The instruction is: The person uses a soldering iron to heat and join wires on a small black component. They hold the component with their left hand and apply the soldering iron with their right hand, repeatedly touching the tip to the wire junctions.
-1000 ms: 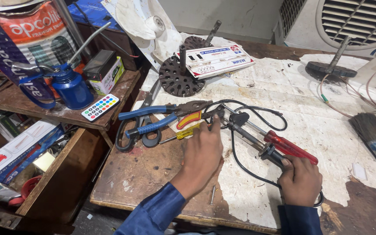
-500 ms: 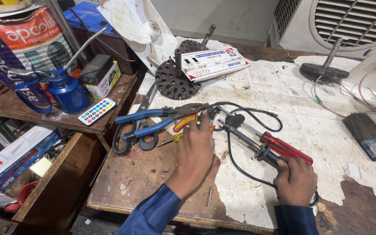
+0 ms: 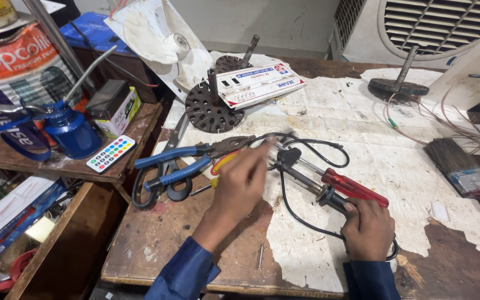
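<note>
My right hand (image 3: 369, 229) grips the black handle end of a soldering iron (image 3: 313, 186) that lies on the worn bench, its black cable (image 3: 329, 149) looping behind it. A red-handled screwdriver (image 3: 354, 188) lies along the iron, just above that hand. My left hand (image 3: 240, 186) hovers left of the iron's metal shaft. Its fingertips are blurred near the cable and the shaft, so I cannot make out its grip. Just left of this hand lie blue-handled pliers (image 3: 187, 161), a yellow-handled tool (image 3: 223, 162) and black scissors (image 3: 159, 183).
A round slotted metal disc (image 3: 209, 108) and a printed card (image 3: 259, 83) sit at the back of the bench. A paintbrush (image 3: 462, 169) and thin wires (image 3: 456, 119) lie at right. On the left shelf stand a blue oil can (image 3: 70, 130) and a small remote (image 3: 110, 153). A loose screw (image 3: 260, 256) rests near the front edge.
My left hand has lifted off the yellow-handled tool and swung right toward the iron's shaft and cable. My right hand has kept its hold on the iron's handle.
</note>
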A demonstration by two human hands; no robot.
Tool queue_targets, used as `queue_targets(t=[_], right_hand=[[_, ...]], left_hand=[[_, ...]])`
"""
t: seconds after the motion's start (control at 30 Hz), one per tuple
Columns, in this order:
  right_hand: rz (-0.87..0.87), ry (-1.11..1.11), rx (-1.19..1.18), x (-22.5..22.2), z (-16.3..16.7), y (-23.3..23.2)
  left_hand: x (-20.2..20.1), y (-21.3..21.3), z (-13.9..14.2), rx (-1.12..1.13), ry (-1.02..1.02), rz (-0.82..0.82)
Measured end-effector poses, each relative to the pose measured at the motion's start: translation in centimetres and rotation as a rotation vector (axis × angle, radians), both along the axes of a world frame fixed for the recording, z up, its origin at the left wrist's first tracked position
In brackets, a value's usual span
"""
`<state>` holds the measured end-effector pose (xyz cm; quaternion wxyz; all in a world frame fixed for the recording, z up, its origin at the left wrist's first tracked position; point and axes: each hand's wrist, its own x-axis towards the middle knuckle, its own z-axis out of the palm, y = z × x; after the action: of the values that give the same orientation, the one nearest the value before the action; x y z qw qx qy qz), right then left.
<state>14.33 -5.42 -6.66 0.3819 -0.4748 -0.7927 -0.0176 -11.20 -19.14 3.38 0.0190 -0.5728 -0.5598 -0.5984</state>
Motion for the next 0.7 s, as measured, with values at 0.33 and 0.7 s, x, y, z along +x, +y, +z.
queue_targets(t=[0.33,0.7], right_hand=[[0.006,-0.008,0.012,0.1,-0.5,0.4],[0.011,-0.015,-0.003,0.2,-0.2,0.2]], left_hand=[[0.1,1.0,-1.3,-0.414,0.199,0.33],[1.6,0.4,-0.3,-0.589,0.247,0.274]])
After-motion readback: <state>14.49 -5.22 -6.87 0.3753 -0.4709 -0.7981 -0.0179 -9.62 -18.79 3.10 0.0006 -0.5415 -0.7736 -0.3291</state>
